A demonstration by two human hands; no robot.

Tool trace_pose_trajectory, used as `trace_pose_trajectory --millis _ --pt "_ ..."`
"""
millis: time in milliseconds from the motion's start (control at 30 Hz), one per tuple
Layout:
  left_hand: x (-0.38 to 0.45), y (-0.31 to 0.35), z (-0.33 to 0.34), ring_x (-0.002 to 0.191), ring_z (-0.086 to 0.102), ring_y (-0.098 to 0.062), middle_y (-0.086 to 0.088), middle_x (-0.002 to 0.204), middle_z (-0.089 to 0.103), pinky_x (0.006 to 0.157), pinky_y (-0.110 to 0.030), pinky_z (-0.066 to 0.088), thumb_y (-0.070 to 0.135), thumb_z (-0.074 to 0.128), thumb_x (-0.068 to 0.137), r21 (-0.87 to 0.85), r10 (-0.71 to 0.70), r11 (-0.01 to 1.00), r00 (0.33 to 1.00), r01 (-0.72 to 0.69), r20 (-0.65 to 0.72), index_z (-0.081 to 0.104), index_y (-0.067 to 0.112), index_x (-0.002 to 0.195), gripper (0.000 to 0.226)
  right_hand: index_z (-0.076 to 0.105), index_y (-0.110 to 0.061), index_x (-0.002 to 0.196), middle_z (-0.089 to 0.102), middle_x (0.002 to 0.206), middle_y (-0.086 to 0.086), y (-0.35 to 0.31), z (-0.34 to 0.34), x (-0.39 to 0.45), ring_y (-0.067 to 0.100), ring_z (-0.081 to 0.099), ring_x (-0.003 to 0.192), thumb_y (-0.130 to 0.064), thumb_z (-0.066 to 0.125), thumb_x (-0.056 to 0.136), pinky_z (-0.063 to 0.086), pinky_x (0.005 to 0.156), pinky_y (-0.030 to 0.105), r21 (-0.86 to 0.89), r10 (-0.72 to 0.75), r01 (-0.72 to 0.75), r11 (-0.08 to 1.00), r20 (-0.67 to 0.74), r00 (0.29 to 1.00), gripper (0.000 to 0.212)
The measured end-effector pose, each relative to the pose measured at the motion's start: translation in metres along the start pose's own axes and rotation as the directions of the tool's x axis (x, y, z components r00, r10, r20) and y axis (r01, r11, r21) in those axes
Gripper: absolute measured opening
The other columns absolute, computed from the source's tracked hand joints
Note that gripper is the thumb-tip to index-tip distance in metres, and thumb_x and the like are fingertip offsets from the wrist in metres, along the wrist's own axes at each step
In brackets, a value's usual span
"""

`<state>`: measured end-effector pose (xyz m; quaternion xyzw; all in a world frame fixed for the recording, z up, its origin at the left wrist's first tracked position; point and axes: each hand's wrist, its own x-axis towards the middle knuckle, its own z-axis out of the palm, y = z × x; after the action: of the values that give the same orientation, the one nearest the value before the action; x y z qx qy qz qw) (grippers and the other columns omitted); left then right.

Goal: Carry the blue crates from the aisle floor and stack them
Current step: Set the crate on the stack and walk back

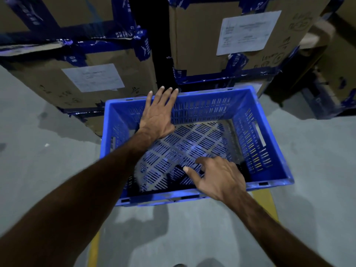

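Note:
A blue slotted plastic crate stands open-topped in front of me on the grey floor, empty inside. My left hand reaches across it, fingers spread flat over the far rim near the far left corner. Over the near rim hovers my right hand, fingers apart and curled slightly, holding nothing. Whether this crate rests on another one below cannot be told from here.
Tall cardboard boxes bound with blue tape and bearing white paper labels stand just behind the crate, with a dark gap between them. Yellow floor lines run under the crate's near edge. Grey concrete floor lies left and right.

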<state>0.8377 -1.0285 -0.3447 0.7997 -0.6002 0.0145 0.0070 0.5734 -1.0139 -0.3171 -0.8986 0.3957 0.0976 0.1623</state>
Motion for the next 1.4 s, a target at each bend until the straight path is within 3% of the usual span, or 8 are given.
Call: trace_pose_trajectory --millis 200,300,433,633,733,867,1067,1400 --pt "0.0 0.001 -0.015 0.161 -0.001 -0.03 -0.006 0.175 0.003 0.127 -0.06 0.003 0.047 0.073 0.082 0.002 -0.004 1.0 0.995 0.003 0.1 -0.008 0.017 0.166 0.121 0.066 -0.033 0.122 0.074 0.107 0.001 -0.004 -0.011 0.001 0.03 0.067 0.11 -0.086 0.029 0.088 0.049 0.088 0.04 0.005 -0.006 0.006 1.0 0.113 0.994 0.072" --pt "0.003 0.002 -0.026 0.161 -0.004 -0.03 -0.006 0.175 -0.005 0.128 -0.059 0.001 0.048 0.073 0.083 -0.01 0.002 1.0 0.984 -0.001 0.179 -0.014 0.02 0.165 0.122 0.066 -0.035 0.125 0.074 0.117 0.001 -0.002 -0.011 0.003 0.031 0.066 0.115 -0.089 0.025 0.086 0.049 0.093 0.042 0.029 0.025 -0.03 0.999 0.171 0.985 0.077" --pt "-0.009 0.001 -0.043 0.161 -0.008 -0.033 -0.01 0.174 -0.01 0.128 -0.059 0.001 0.049 0.069 0.09 0.006 -0.004 1.0 0.967 0.003 0.254 -0.015 0.023 0.165 0.115 0.063 -0.035 0.129 0.072 0.124 0.002 0.0 -0.013 -0.001 0.032 0.065 0.117 -0.088 0.023 0.088 0.049 0.092 0.042 0.033 0.034 -0.037 0.999 0.106 0.994 0.078" --pt "-0.095 0.014 -0.082 0.161 0.0 -0.033 -0.007 0.175 -0.006 0.126 -0.062 0.013 0.046 0.052 0.102 -0.043 -0.036 0.998 0.953 0.051 0.3 -0.005 0.023 0.167 0.089 0.047 -0.03 0.15 0.054 0.151 0.005 0.01 -0.042 -0.028 0.03 0.052 0.137 -0.069 0.043 0.097 0.043 0.108 0.049 0.133 0.031 -0.031 0.991 0.004 1.0 0.065" --pt "-0.157 0.034 -0.117 0.16 0.007 -0.035 -0.01 0.175 0.001 0.123 -0.063 0.02 0.051 0.049 0.103 -0.119 -0.048 0.989 0.954 0.087 0.296 0.003 0.021 0.168 0.085 0.048 -0.026 0.146 0.055 0.148 0.009 0.013 -0.068 -0.069 0.033 0.051 0.136 -0.062 0.051 0.097 0.044 0.108 0.051 0.176 0.055 -0.044 0.983 -0.06 0.997 0.061" --pt "-0.245 0.073 -0.175 0.16 0.01 -0.036 -0.011 0.175 0.005 0.123 -0.064 0.021 0.059 0.043 0.103 -0.172 -0.094 0.974 0.952 0.149 0.292 0.007 0.021 0.168 0.083 0.038 -0.02 0.155 0.044 0.157 0.012 0.009 -0.102 -0.147 0.033 0.04 0.146 -0.061 0.05 0.093 0.037 0.115 0.054 0.283 0.124 -0.101 0.954 -0.062 0.99 0.076" --pt "-0.382 0.139 -0.281 0.157 0.021 -0.039 -0.014 0.172 0.018 0.118 -0.064 0.027 0.066 0.032 0.097 -0.268 -0.159 0.94 0.967 0.21 0.198 0.021 0.019 0.166 0.084 0.03 -0.016 0.161 0.031 0.167 0.008 0.002 -0.146 -0.298 0.026 0.028 0.154 -0.052 0.058 0.098 0.029 0.122 0.049 0.36 0.135 -0.077 0.93 -0.139 0.981 0.077" --pt "-0.534 0.222 -0.386 0.159 0.013 -0.036 -0.008 0.174 0.012 0.123 -0.063 0.02 0.068 0.036 0.101 -0.267 -0.291 0.913 0.951 0.309 0.105 0.012 0.025 0.167 0.083 0.029 -0.02 0.161 0.032 0.166 0.007 0.011 -0.208 -0.48 0.028 0.029 0.153 -0.061 0.051 0.092 0.032 0.119 0.056 0.267 0.069 0.0 0.964 -0.249 0.966 0.082"
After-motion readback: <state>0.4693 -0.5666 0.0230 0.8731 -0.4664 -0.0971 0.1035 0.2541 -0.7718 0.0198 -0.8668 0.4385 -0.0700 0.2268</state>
